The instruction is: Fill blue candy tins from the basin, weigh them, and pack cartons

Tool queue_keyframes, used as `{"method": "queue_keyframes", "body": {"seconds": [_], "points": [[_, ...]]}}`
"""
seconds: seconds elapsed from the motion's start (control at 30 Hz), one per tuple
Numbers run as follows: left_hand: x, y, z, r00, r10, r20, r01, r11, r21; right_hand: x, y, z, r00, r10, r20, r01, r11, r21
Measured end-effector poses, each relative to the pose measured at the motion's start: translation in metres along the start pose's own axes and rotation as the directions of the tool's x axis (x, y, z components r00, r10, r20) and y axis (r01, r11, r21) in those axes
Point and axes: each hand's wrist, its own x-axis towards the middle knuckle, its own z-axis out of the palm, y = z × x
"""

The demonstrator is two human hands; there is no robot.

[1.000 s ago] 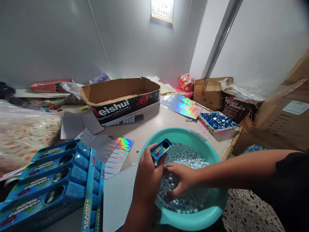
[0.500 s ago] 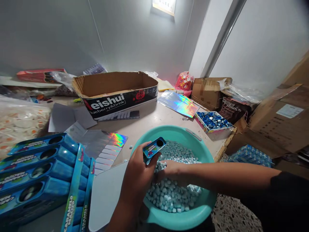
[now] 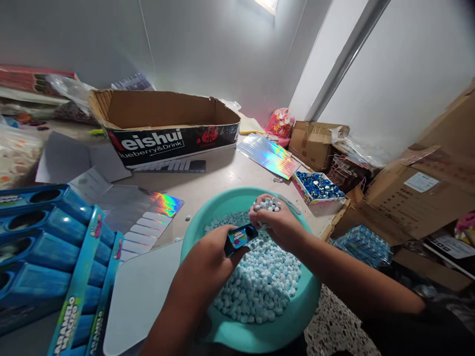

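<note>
My left hand (image 3: 211, 264) is closed around a small blue candy box (image 3: 239, 239) with a dark round hole in its face, held tilted over the basin. Beside its holed end, my right hand (image 3: 276, 225) is cupped shut on a heap of small white and pale blue candies (image 3: 267, 203). Under both hands stands a turquoise plastic basin (image 3: 260, 338), with many loose candies (image 3: 256, 291) of the same kind in it. At the left, several similar blue boxes (image 3: 52, 247) lie in a row inside a blue display tray (image 3: 76, 291).
A large open cardboard box (image 3: 148, 146) stands behind the basin. Holographic sheets (image 3: 269, 154) and a small box of blue caps (image 3: 319, 187) lie to its right. A white board (image 3: 144, 296) is left of the basin. Cardboard cartons (image 3: 426, 198) are stacked at far right.
My right hand has risen out of the candies with a handful, up beside the blue box. The left hand still holds the box, slightly lower. The camera view has shifted to the right.
</note>
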Motion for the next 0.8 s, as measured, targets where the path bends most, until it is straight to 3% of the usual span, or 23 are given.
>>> {"method": "queue_keyframes", "body": {"seconds": [0.1,0.23,0.57,0.8], "points": [[-0.001,-0.001,0.000,0.999,0.014,0.044,-0.013,1.000,-0.017,0.006,0.008,0.010,0.998,-0.040,-0.055,0.046,0.993,0.112],[-0.002,-0.003,0.002,0.997,0.067,-0.030,-0.067,0.998,0.009,0.007,0.014,0.014,0.991,0.003,-0.130,0.020,0.985,0.174],[-0.004,-0.004,0.004,0.992,0.093,-0.080,-0.090,0.995,0.047,0.004,0.010,0.018,0.987,-0.007,-0.164,0.044,0.974,0.224],[-0.005,-0.003,0.004,0.994,0.105,-0.032,-0.101,0.990,0.100,-0.004,0.011,0.020,0.997,-0.048,-0.063,0.059,0.982,0.181]]}}
